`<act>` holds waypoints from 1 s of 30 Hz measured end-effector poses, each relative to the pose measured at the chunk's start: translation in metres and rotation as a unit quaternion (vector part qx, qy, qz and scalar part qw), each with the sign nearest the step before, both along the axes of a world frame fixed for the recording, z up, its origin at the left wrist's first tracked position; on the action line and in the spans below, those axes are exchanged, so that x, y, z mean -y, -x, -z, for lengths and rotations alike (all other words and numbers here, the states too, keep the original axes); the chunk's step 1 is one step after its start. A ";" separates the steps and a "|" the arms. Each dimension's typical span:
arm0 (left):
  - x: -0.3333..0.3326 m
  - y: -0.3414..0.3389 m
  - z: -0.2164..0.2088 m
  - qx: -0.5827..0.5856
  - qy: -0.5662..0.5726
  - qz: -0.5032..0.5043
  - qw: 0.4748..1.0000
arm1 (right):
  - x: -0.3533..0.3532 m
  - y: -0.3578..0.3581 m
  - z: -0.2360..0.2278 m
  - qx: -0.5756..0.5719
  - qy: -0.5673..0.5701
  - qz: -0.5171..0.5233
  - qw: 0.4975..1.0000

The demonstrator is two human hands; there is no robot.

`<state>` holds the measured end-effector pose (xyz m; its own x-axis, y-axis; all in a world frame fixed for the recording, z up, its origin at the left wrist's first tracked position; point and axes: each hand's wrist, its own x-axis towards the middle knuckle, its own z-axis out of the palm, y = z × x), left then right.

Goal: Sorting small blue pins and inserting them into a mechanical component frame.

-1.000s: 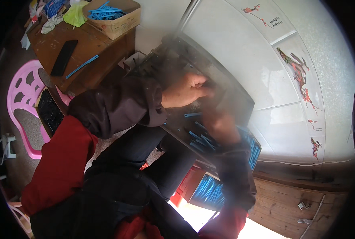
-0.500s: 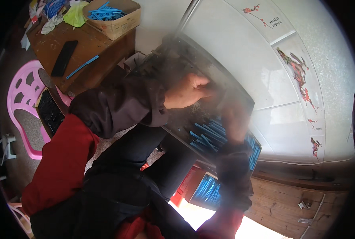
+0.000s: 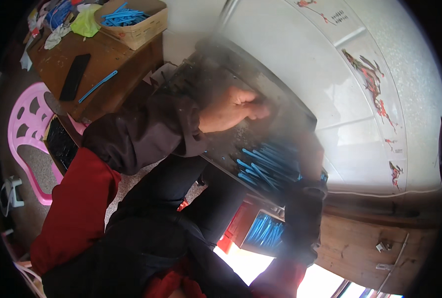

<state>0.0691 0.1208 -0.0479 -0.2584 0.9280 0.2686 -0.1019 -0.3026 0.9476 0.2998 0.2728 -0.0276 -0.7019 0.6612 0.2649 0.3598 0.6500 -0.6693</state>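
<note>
My left hand point(image 3: 233, 109) is over the dark, worn work surface point(image 3: 221, 144), its fingers curled together; whatever they pinch is hidden. My right hand point(image 3: 310, 154), smeared by motion, is at the right end of the same surface, beside a loose pile of thin blue plastic sticks point(image 3: 260, 166). Its fingers cannot be made out. The sticks lie roughly side by side, slanting toward the right hand. A haze blurs the middle of the picture around both hands.
Beneath the work surface's near edge, more blue sticks point(image 3: 264, 229) fill a box. On the brown table point(image 3: 44, 64) at far left are a cardboard box point(image 3: 144, 37) of sticks, a black bar point(image 3: 75, 77) and a single blue stick point(image 3: 98, 86). A pink chair point(image 3: 15, 131) stands left; white tiles point(image 3: 290, 54) rise behind.
My right hand has moved right and slightly toward me, uncovering more of the stick pile. The left hand stays nearly in place, its fingers now more curled. The whole view has shifted slightly.
</note>
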 end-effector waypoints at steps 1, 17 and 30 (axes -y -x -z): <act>-0.001 -0.002 -0.005 0.018 0.000 0.018 1.000 | 0.006 -0.007 0.004 0.103 -0.173 -0.027 0.979; 0.009 0.011 -0.015 -0.061 0.048 -0.038 0.996 | 0.071 -0.172 -0.045 0.059 0.087 0.282 0.954; 0.005 0.019 -0.007 -0.117 0.093 -0.010 0.989 | 0.172 -0.257 0.259 0.402 0.220 0.467 0.757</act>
<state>0.0500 0.1161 -0.0410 -0.2286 0.9621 0.1485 0.1305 -0.1209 0.9841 0.5572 0.1004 -0.2863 0.3076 0.8684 -0.3889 0.9304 -0.3601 -0.0683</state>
